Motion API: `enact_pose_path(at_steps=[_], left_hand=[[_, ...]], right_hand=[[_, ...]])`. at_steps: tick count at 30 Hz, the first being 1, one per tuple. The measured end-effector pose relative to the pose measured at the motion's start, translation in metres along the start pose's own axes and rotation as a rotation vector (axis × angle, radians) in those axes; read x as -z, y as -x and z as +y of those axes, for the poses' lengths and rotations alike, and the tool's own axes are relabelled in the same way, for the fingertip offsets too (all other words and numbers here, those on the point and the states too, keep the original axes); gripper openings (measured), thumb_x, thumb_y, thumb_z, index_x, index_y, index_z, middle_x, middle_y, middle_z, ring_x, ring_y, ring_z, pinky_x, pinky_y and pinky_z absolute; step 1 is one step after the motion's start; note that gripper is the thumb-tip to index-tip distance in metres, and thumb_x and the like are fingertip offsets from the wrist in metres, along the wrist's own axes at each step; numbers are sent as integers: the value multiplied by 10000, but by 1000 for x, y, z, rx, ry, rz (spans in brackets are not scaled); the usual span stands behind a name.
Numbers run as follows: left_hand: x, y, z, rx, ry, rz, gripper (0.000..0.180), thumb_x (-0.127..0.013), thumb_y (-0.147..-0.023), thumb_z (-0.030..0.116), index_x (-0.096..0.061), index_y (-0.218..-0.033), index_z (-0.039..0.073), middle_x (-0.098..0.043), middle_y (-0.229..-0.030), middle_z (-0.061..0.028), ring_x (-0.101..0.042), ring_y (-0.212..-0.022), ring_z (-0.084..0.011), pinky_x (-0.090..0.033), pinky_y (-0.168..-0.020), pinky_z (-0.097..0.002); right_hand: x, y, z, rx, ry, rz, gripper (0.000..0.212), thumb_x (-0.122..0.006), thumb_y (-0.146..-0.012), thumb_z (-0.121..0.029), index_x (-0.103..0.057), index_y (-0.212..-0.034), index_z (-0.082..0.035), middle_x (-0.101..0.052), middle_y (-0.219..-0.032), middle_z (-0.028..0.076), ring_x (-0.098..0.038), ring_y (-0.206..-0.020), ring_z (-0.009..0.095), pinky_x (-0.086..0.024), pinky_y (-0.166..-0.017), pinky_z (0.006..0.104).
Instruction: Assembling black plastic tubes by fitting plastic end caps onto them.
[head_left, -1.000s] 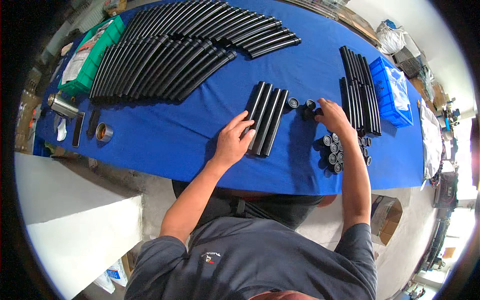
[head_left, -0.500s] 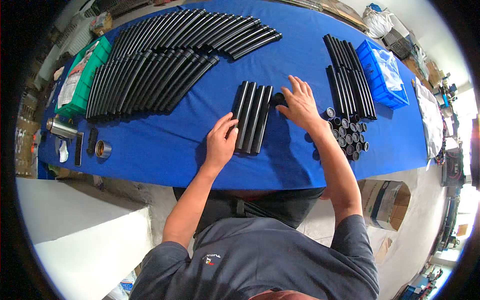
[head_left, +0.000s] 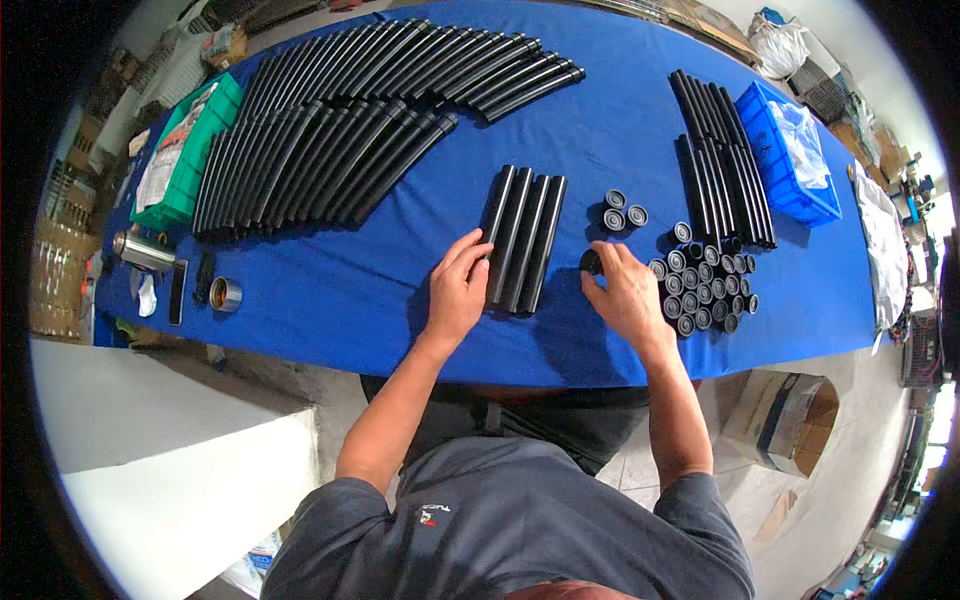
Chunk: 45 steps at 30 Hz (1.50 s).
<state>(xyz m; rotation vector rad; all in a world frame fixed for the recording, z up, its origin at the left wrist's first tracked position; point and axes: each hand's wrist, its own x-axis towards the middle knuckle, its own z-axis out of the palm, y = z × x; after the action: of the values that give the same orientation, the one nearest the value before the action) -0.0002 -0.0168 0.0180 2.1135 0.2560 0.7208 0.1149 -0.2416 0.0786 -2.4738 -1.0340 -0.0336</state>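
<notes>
Four short black tubes point(head_left: 527, 240) lie side by side, running away from me, in the middle of the blue cloth. My left hand point(head_left: 460, 292) rests along their left side, fingers apart, the fingertips touching the leftmost tube. To the right of the tubes, my right hand point(head_left: 630, 293) is low over the cloth with thumb and fingers around a small round black cap point(head_left: 591, 262), which they partly hide. Just beyond that hand stand three more black caps point(head_left: 614, 219) in a small group. A larger cluster of round caps point(head_left: 704, 285) spreads to its right.
Many capped black tubes point(head_left: 330, 160) fill the far left, beside a green crate point(head_left: 215, 130). More tubes point(head_left: 722, 160) lie at the right near a blue crate point(head_left: 790, 155). A steel flask point(head_left: 145, 252), phone point(head_left: 178, 292) and metal ring point(head_left: 226, 294) sit at the left.
My right hand has come nearer to me and slightly right, uncovering the three grouped caps. My left hand stays by the tubes. The whole view has shifted a little.
</notes>
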Motion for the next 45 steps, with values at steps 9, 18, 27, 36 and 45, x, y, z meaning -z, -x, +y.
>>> enact_pose_path(at_steps=[9, 18, 27, 36, 45], left_hand=[[13, -19, -14, -122, -327, -35, 207, -580, -863, 20, -706, -1022, -20, -641, -1218, -227, -664, -1031, -348, -532, -872, -407], [3, -70, -29, -11, -534, -154, 599, -776, -767, 220, -534, -1274, 13, -647, -894, -153, -628, -743, -282, -512, -695, -394], [35, -37, 11, 631, 719, 107, 406, -609, -939, 147, -527, -1309, 1, -662, -964, -98, -645, -750, -153, -516, -553, -259], [68, 58, 44, 954, 1316, 177, 280, -553, -998, 173, -580, -1223, 10, -674, -1105, -136, -657, -1049, -249, -563, -898, -409], [68, 93, 52, 1045, 1501, 118, 301, -558, -979, 169, -570, -1240, 20, -613, -1282, -140, -554, -1237, -290, -462, -1052, -455]], right_hand=[[-18, 57, -8, -84, -189, 293, 704, -724, -800, -62, -385, -1413, 7, -573, -1201, 214, -634, -973, 381, -552, -773, 425], [-48, 100, -70, 135, -549, 105, 390, -696, -822, -87, -575, -1186, -14, -602, -860, 120, -630, -723, 297, -520, -583, 406], [-70, 94, -88, 148, -878, 60, 377, -671, -870, -114, -560, -1215, -10, -592, -866, 144, -630, -737, 310, -533, -657, 431], [-84, 68, -100, 61, -1293, -2, 711, -738, -839, -111, -406, -1465, -57, -608, -1207, 162, -653, -967, 267, -519, -862, 379], [-80, 71, -90, -81, -1537, -100, 476, -772, -835, -161, -612, -1262, -24, -708, -1129, 142, -667, -1094, 240, -511, -949, 357]])
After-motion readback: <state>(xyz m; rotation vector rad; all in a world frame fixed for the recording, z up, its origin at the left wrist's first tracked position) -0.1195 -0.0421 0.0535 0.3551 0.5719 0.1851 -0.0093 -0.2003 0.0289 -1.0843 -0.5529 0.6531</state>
